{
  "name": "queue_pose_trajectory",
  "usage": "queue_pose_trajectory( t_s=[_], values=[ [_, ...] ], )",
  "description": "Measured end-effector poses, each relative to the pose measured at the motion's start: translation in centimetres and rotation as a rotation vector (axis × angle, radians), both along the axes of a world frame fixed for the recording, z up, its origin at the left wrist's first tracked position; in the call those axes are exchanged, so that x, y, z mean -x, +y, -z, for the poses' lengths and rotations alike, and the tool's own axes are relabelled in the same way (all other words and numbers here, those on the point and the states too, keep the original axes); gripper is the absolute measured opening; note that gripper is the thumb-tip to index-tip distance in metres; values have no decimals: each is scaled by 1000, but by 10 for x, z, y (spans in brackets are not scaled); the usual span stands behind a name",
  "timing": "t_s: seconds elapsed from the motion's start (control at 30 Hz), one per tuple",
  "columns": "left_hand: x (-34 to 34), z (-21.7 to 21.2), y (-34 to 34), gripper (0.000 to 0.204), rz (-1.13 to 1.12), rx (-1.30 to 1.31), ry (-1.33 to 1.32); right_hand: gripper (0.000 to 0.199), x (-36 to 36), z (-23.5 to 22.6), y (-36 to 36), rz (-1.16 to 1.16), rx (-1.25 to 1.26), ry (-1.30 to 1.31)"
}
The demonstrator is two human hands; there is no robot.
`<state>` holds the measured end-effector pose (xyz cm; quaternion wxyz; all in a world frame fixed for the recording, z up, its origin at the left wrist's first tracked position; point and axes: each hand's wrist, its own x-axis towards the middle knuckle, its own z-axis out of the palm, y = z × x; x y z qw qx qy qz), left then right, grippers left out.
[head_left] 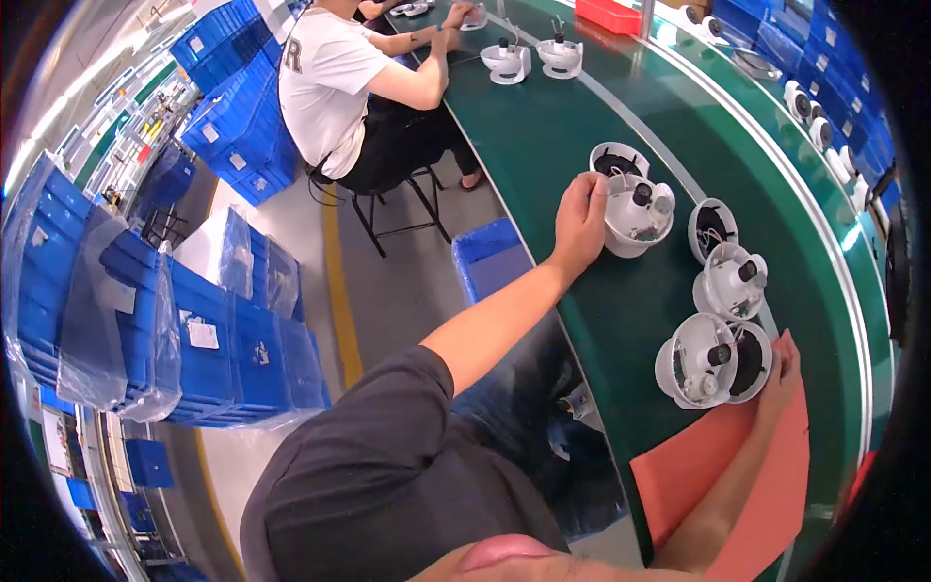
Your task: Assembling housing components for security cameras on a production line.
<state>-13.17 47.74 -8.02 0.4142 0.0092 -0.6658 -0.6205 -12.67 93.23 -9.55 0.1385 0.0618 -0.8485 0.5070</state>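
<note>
My left hand (pixel 582 221) is closed on the rim of a white dome camera housing (pixel 630 235), with a black lens and small circuit board inside. Just behind it sits a white round cover (pixel 603 153) with a dark inside, joined by thin wires. At the right, my right hand (pixel 782 376) has its fingers around the edge of another white cover (pixel 764 354), beside an open camera housing (pixel 687 373). Its fingertips are partly hidden. Between the hands stand a third housing (pixel 725 291) and its tilted cover (pixel 700 228).
An orange mat (pixel 679 466) lies under my right forearm on the green workbench (pixel 611 388). Farther along are two more camera housings (pixel 506 63) and a seated person (pixel 335 87). A blue bin (pixel 475 252) stands beside the bench; stacked blue crates (pixel 213 349) are at the left.
</note>
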Motion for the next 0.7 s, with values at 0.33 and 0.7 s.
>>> queue_pose_trajectory(
  t_s=[0.33,0.7],
  values=[
    [-1,0,-5,28,-2,6,-3,40,9,6,5,21,-62,27],
    [-11,-8,-8,30,3,-15,-69,42,-17,-27,-33,106,-181,52]
  ],
)
